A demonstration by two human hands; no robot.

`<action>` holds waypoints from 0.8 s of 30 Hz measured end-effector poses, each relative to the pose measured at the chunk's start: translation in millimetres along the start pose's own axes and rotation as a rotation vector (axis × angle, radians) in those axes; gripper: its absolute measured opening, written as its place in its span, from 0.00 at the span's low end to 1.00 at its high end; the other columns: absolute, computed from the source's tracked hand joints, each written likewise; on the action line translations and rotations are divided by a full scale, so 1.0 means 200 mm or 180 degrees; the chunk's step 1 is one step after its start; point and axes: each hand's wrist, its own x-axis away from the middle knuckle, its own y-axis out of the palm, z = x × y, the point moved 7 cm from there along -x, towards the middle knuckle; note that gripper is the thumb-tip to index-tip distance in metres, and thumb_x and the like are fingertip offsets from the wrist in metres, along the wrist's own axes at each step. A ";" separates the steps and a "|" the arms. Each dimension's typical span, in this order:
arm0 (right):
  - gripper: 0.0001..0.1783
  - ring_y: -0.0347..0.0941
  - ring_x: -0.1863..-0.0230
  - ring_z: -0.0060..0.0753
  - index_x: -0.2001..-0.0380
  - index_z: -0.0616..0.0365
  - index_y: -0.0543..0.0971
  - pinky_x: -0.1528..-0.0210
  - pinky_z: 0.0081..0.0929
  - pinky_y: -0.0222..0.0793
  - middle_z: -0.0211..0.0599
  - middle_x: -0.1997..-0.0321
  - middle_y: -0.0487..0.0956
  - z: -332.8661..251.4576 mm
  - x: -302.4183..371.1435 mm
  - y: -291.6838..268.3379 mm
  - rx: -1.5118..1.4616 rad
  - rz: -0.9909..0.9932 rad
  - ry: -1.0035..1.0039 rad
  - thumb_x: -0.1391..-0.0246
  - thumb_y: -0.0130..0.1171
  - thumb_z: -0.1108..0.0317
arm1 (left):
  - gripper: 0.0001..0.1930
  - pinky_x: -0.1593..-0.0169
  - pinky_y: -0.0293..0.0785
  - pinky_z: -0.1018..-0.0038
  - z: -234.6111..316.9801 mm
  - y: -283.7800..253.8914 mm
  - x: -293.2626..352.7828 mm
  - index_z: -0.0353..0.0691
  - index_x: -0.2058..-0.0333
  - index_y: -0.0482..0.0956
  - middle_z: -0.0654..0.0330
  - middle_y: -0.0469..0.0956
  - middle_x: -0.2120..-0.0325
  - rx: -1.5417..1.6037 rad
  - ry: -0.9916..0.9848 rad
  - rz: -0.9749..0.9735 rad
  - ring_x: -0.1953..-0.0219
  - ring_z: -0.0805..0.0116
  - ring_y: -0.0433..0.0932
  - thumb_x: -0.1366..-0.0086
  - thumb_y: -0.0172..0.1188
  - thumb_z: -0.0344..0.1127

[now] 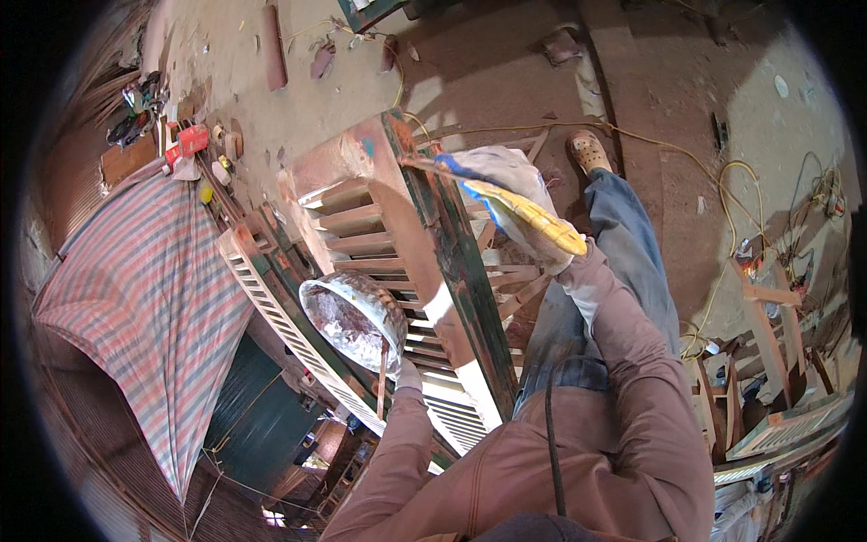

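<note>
My right hand (506,194), in a white glove with blue and yellow trim, is closed on a thin brush handle (424,165); its tip rests on the dark green edge of a wooden louvred shutter (442,262) that stands on edge in front of me. My left hand (406,372), also gloved, holds up a round metal bowl (354,318) with silvery-white paint inside, and a thin stick (383,379) hangs down from the same hand. Part of the shutter frame is painted white.
A second white louvred shutter (289,330) leans to the left. A striped tarp (144,298) lies far left, and cans and tools (185,144) sit on the dirt floor. A yellow cable (713,181) runs across the ground. Wooden chair frames (768,352) stand at right.
</note>
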 end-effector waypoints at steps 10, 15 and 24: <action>0.24 0.72 0.42 0.41 0.48 0.49 0.79 0.43 0.41 0.63 0.33 0.46 0.80 -0.18 0.01 0.19 0.1757 -0.0042 0.0250 0.50 0.57 0.63 | 0.24 0.37 0.65 0.60 0.17 0.18 0.25 0.27 0.37 0.63 0.41 0.66 0.39 1.1267 -0.2846 0.1333 0.39 0.54 0.69 0.27 0.43 0.35; 0.23 0.76 0.49 0.41 0.48 0.53 0.79 0.47 0.37 0.67 0.38 0.51 0.82 -0.14 0.14 0.04 0.1489 0.0000 0.0379 0.49 0.60 0.67 | 0.24 0.36 0.64 0.58 0.07 0.12 0.18 0.26 0.37 0.63 0.41 0.66 0.39 1.1409 -0.2807 0.1471 0.38 0.51 0.67 0.27 0.44 0.35; 0.19 0.77 0.48 0.47 0.50 0.56 0.81 0.45 0.39 0.69 0.40 0.48 0.82 0.00 -0.15 0.06 0.0074 0.0502 -0.0131 0.46 0.59 0.63 | 0.25 0.35 0.61 0.53 0.08 0.15 0.13 0.25 0.38 0.64 0.41 0.66 0.39 1.1389 -0.3140 0.1406 0.37 0.45 0.66 0.29 0.47 0.34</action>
